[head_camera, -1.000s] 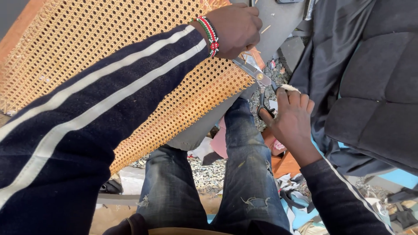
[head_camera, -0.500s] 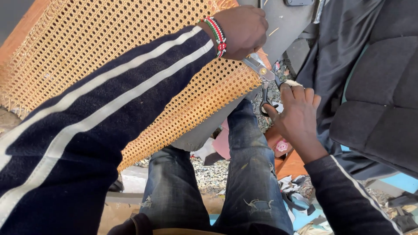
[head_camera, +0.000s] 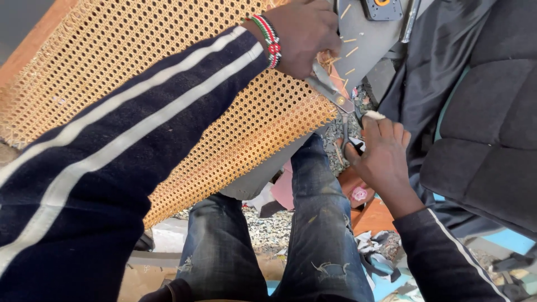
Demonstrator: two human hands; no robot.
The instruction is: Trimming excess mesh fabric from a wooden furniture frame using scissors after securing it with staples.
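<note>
Fingers of the left hand (head_camera: 305, 36) close around a metal tool (head_camera: 330, 89) at the edge of the woven cane sheet (head_camera: 168, 67), while the right hand (head_camera: 383, 162) curls shut near the tool's tip, above blue jeans (head_camera: 319, 235).

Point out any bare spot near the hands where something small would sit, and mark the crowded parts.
The widest bare surface is the woven cane panel, open left of the dark striped sleeve, though it sits tilted. The grey board beside the left hand offers a small patch strewn with cane offcuts. Crowded: the metal cutter between left and right hand, and the scrap-covered floor.
</note>
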